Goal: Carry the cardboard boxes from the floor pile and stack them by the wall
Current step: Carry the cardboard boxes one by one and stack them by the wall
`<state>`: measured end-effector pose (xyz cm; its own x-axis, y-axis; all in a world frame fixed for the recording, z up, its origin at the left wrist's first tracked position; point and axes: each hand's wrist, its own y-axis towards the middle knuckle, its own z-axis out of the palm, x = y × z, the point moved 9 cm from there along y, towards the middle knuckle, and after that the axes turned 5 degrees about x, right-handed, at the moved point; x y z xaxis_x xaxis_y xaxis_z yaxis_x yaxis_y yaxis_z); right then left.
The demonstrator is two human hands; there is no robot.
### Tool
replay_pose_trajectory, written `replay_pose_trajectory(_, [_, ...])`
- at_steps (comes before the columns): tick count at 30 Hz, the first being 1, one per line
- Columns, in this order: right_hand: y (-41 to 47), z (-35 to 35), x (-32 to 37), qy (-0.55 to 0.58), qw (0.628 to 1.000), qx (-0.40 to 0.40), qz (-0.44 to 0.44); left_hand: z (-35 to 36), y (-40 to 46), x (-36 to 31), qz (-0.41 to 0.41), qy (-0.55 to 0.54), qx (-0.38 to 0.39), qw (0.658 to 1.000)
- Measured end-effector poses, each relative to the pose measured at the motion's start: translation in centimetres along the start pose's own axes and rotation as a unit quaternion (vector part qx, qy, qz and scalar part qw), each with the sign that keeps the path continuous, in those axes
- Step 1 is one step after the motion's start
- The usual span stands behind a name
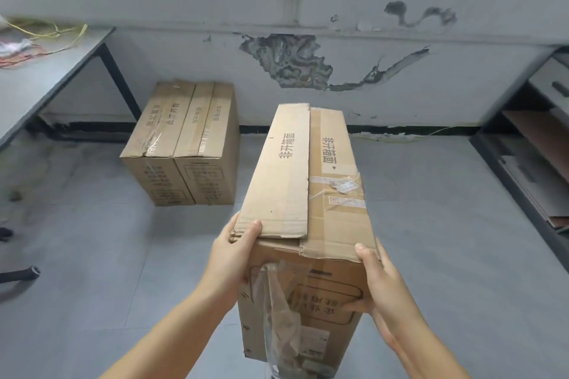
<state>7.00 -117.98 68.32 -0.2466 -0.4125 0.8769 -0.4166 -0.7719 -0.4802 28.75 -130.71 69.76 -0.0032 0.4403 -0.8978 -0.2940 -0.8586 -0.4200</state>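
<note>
- Carried box [308, 200]: long brown carton, held in the air in front of the person, its long axis pointing away toward the wall [400, 9]. It is clear of the floor and well apart from the boxes already set down.
- Left hand [234, 255]: wrapped round the near left top corner, thumb lying on the top flap [277, 169], fingers hidden behind the side face. That flap sits slightly proud of the other one — my guess is the thumb is there to keep it flat during the carry.
- Right hand [381, 289]: clamped on the near right edge, thumb up at the top corner, fingers spread across the end face and curling under. Judged to be taking most of the weight from below.
- A loose strip of clear plastic film [277, 317] hangs down the near end face; it could snag or slip under a palm.
- Placed boxes [184, 144]: two like cartons side by side, touching, standing on the floor against the wall next to the table leg [118, 83]. Likely the base of the stack — the carried box probably goes on or beside them.
- Floor [92, 255]: grey, smooth, scuffed in places.
- Room: grey wall with large patches of peeled paint, window sill above; grey table [40, 77] at left with coloured wires on it; dark shelving [535, 132] at right holding flat cardboard.
</note>
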Motion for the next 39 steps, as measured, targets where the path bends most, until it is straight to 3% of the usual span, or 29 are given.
replay_pose_trajectory(12, [22.4, 2.8, 13.7, -0.059, 0.995, 0.075, 0.016, 2.6, 20.3, -9.1, -0.013, -0.032, -0.072, 0.997])
replay_pose_trajectory(25, [41.7, 16.5, 18.9, -0.038, 0.998, 0.045, 0.04, -6.6, 42.6, -15.6, -0.028, -0.024, -0.062, 0.997])
replay_pose_trajectory(31, [52.6, 19.5, 16.0, -0.023, 0.996, 0.023, 0.081, -8.7, 53.5, -13.0, -0.062, -0.009, -0.079, 0.995])
replay_pose_trajectory(39, [62.6, 19.3, 1.7, -0.035, 0.986, 0.052, 0.156, -9.9, 61.3, 1.1, -0.111, 0.014, -0.165, 0.98])
